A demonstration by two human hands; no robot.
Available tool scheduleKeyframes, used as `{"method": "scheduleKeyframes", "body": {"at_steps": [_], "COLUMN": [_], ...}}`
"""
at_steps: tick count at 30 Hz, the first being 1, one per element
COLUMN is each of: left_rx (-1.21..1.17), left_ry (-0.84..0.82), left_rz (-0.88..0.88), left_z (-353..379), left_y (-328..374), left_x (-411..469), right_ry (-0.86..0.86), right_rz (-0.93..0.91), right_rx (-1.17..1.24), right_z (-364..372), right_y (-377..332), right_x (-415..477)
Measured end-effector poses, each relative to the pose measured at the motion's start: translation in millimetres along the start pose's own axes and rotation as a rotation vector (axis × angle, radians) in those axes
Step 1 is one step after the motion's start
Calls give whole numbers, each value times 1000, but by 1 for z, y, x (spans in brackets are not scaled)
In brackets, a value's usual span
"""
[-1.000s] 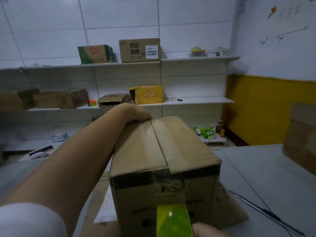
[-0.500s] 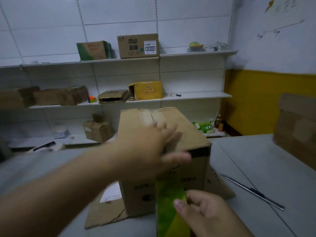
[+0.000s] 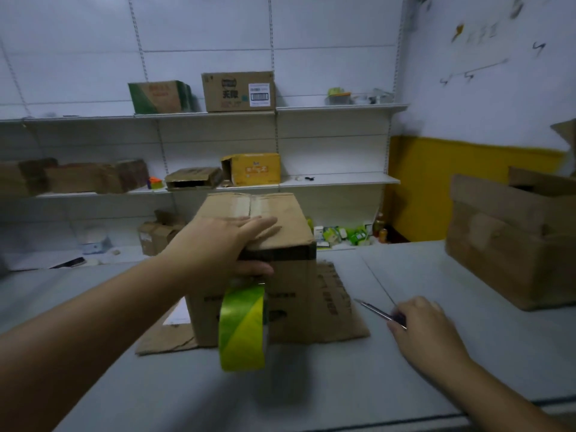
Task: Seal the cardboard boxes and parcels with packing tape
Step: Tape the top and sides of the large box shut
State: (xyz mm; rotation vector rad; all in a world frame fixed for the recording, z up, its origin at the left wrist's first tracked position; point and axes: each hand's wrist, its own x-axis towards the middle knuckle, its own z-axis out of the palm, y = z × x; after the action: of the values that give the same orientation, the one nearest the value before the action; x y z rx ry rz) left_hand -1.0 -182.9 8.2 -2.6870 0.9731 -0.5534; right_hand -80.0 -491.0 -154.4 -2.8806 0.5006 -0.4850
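The open left hand point(image 3: 227, 241) is pressing the tape point(image 3: 243, 325) onto the box point(image 3: 280, 232). The right hand point(image 3: 420, 332) is touching the knife point(image 3: 372, 310), grip unclear. Cut close, pressing firmly.

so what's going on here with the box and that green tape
A person is taping a cardboard box shut on a grey table. Their left hand presses flat on the box's top, thumb on the front face, and a green and yellow tape roll hangs down the front just below the thumb. Their right hand curls its fingers over the handle end of a slim cutter lying on the table, probably to cut the tape, which is not yet cut.
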Motion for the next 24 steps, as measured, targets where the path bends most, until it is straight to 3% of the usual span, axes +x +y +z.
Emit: {"method": "scheduleKeyframes", "body": {"at_steps": [1,2,4,6,8,11,13,15,19,24], "left_rx": [-102,-225,-458,-850,-1372,-1757,-1873,-1937,-1795,-1705], "left_ry": [-5,90,464,763,835,669,369,160,32,0], "left_rz": [-20,-21,-68,-301,-537,-743,-772,-720,-604,-505], "left_z": [-1,2,12,26,39,57,59,53,49,52], "left_y": [-3,-4,1,16,37,50,49,43,40,40], "left_x": [-3,-8,-27,-57,-81,-94,-94,-92,-87,-87], "right_ry": [2,-12,-28,-51,-87,-68,-34,2,189,271], "right_rz": [-13,-22,-30,5,20,-189,-413,-593,-756,-869], "right_rx": [28,43,36,132,434,754,757,613,283,120], "right_z": [-1,-2,-8,-21,-40,-77,-99,-109,-99,-91], "right_y": [-2,-4,-5,-3,-6,-34,-67,-99,-139,-156], "right_x": [1,1,1,-3,-13,-33,-42,-43,-23,-9]}}
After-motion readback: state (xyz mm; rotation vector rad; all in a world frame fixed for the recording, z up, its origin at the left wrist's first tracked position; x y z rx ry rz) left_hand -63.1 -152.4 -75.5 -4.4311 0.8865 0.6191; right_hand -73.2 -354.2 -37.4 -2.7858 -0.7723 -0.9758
